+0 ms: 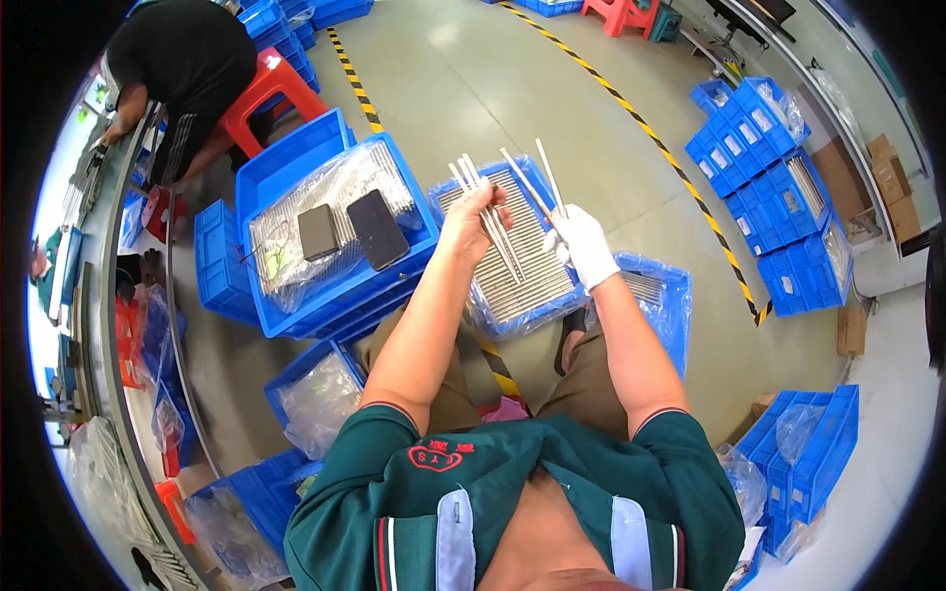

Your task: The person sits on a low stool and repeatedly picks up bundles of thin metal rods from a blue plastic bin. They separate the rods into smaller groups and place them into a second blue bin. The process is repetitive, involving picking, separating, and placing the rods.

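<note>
Over a blue crate (535, 319), metal rods (507, 252) are clasped by the left hand (475, 223). More rods (526, 183) are gripped by the right hand (586, 246).

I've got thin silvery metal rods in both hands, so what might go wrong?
The bare left hand holds several thin silvery metal rods protruding both ways; one might slip. The white-gloved right hand holds two more rods, splayed upward, which could knock the others. The flat black phone on crinkled clear plastic could slide if bumped.
</note>
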{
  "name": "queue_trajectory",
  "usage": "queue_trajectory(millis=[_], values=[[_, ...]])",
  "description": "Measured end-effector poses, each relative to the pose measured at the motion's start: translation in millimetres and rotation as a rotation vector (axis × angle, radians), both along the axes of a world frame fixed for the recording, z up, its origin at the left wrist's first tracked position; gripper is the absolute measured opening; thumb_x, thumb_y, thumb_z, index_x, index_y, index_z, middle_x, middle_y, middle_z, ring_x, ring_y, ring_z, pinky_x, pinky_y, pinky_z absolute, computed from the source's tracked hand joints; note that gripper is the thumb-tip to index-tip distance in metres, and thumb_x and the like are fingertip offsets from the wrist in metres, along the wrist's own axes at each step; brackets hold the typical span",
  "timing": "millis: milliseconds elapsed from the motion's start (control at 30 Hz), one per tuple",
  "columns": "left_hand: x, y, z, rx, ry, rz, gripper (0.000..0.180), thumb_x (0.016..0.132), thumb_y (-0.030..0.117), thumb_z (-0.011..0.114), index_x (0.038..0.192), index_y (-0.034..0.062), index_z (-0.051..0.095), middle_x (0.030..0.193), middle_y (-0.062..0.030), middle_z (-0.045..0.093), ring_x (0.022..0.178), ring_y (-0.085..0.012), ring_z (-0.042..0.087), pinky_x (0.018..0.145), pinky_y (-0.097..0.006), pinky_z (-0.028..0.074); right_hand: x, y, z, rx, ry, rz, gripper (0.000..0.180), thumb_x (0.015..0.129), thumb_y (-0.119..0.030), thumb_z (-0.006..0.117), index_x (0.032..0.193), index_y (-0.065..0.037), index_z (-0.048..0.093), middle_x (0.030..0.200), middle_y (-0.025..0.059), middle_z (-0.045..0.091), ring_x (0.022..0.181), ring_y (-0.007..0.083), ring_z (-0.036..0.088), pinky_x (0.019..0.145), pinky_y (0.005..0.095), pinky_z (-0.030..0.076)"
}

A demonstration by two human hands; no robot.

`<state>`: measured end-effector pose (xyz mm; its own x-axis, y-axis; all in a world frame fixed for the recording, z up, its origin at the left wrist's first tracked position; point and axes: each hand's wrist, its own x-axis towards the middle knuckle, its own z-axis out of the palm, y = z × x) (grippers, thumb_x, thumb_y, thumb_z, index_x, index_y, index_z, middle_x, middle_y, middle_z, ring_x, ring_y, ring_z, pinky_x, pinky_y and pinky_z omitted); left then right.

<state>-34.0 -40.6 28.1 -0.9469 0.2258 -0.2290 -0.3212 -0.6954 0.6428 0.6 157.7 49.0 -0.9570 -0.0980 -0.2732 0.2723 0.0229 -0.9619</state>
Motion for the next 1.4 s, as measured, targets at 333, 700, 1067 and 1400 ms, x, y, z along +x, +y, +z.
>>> queue_trajectory(millis=[333, 700, 1067, 1400], values=[[-6, -7, 9, 0.151, 0.046, 0.167, 0.029, 0.093, 0.031, 0.055, 0.091, 0.0018, 0.06, 0.069, -0.0023, 0.049, 0.057, -0.0126, 0.047, 0.05, -0.028, 0.042, 21, -10, 19, 0.045, 0.079, 0.143, 0.016, 0.089, -0.016, 0.056, 0.095, -0.002, 0.058, 0.065, 0.0039, 0.059, 0.051, 0.0062, 0.049, 0.045, 0.0198, 0.037], [11, 19, 10, -0.027, 0.056, 0.012, 0.026, 0.092, 0.028, 0.057, 0.093, 0.0018, 0.058, 0.07, 0.0002, 0.048, 0.053, -0.0078, 0.041, 0.046, -0.022, 0.035, 17, -20, 16, -0.008, 0.075, 0.051, 0.02, 0.087, -0.011, 0.056, 0.105, -0.001, 0.057, 0.072, 0.0051, 0.062, 0.057, 0.0078, 0.054, 0.049, 0.0214, 0.042], [36, 43, 6, -0.182, -0.008, -0.213, 0.019, 0.092, 0.023, 0.054, 0.097, 0.0065, 0.064, 0.064, 0.0038, 0.043, 0.049, -0.0044, 0.035, 0.041, -0.018, 0.029, 7, -23, -19, 0.033, 0.263, -0.153, 0.023, 0.087, -0.012, 0.059, 0.106, 0.0, 0.057, 0.085, 0.0063, 0.063, 0.074, 0.0113, 0.06, 0.065, 0.025, 0.049], [40, 40, 17, -0.47, 0.063, -0.361, 0.017, 0.092, 0.023, 0.055, 0.089, 0.0064, 0.057, 0.063, 0.0086, 0.039, 0.048, -0.0013, 0.03, 0.042, -0.018, 0.026, -19, -1, -3, -0.08, 0.121, -0.117, 0.021, 0.085, -0.022, 0.063, 0.092, -0.002, 0.064, 0.075, 0.0054, 0.061, 0.069, 0.009, 0.053, 0.064, 0.0259, 0.044]])
